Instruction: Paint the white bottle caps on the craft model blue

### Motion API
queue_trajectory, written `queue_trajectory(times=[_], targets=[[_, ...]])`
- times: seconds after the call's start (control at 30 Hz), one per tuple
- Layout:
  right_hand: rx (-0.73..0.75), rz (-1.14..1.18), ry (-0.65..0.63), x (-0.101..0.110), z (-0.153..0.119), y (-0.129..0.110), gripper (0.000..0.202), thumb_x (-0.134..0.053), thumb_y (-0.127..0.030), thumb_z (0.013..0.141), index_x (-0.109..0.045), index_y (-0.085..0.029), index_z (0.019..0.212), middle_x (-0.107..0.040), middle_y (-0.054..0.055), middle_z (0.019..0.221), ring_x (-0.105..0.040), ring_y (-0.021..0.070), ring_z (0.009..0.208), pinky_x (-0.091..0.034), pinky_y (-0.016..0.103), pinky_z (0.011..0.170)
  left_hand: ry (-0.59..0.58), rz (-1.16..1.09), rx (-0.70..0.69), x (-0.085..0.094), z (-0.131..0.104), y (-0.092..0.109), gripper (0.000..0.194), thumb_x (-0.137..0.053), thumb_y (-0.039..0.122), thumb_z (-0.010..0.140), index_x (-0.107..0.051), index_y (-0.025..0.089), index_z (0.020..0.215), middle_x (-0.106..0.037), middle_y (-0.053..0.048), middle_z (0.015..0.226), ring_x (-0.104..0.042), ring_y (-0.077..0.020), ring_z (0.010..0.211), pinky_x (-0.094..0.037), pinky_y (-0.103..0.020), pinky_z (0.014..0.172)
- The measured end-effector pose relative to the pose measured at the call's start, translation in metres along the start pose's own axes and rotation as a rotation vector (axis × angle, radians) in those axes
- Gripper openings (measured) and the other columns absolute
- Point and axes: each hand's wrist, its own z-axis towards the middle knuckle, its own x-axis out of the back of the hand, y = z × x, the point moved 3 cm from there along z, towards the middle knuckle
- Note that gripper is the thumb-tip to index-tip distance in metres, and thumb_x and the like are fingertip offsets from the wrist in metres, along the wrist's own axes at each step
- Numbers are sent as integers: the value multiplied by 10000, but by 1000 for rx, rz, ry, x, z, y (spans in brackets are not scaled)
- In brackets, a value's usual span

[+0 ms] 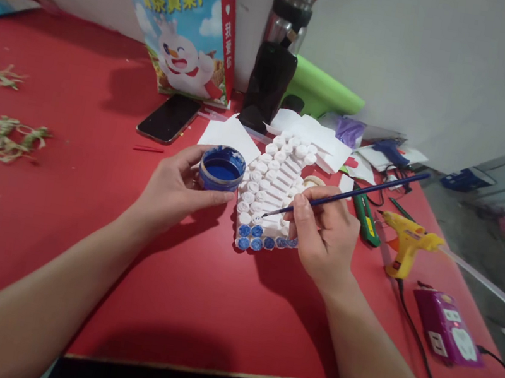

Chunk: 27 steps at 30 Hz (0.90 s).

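Observation:
My left hand (186, 182) is closed around a small open jar of blue paint (221, 171), held above the table left of a white craft piece. In my right hand (324, 235) a thin paintbrush (357, 191) is pinched, its dark tip touching or just over one of the white rolled discs. The craft piece (277, 183) is built of many white paper-like rolls with flat strips between them. Several rolls along its near edge are painted blue, and a few blue specks show at the brush tip. My right fingers hide part of its right side.
A phone (168, 118), a printed bag (186, 31), a black power bank (270, 80) and a steel bottle (295, 4) are behind. At right are a green cutter (366, 216), a yellow glue gun (410, 239) and a purple socket box (448, 328) with cords. Straw pieces (11, 138) lie left.

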Motion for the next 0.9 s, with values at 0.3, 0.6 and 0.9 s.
queue_trajectory(times=[0.3, 0.6, 0.9], targets=[[9, 26, -9, -3, -3, -2, 150, -660, -221, 1136, -605, -262, 1002, -679, -58, 745, -629, 99, 494, -476, 241, 483, -5, -23, -7, 0, 1, -1, 714, -1153, 318, 631, -836, 224, 1264, -894, -90, 1275, -848, -361, 1227, -689, -491, 1134], [8, 30, -13, -5, -3, -3, 150, -652, -261, 1157, -597, -272, 1018, -668, -58, 748, -624, 109, 503, -482, 250, 485, -3, -38, -8, -1, 0, -1, 719, -1153, 297, 626, -845, 224, 1272, -899, -83, 1272, -846, -342, 1217, -688, -455, 1114], [24, 14, -37, -9, -7, -7, 134, -641, -254, 1164, -610, -261, 1033, -642, -66, 718, -607, 105, 496, -473, 266, 500, -1, -15, -6, -2, 0, 0, 726, -1154, 353, 622, -836, 223, 1262, -895, -86, 1280, -842, -355, 1227, -690, -475, 1129]])
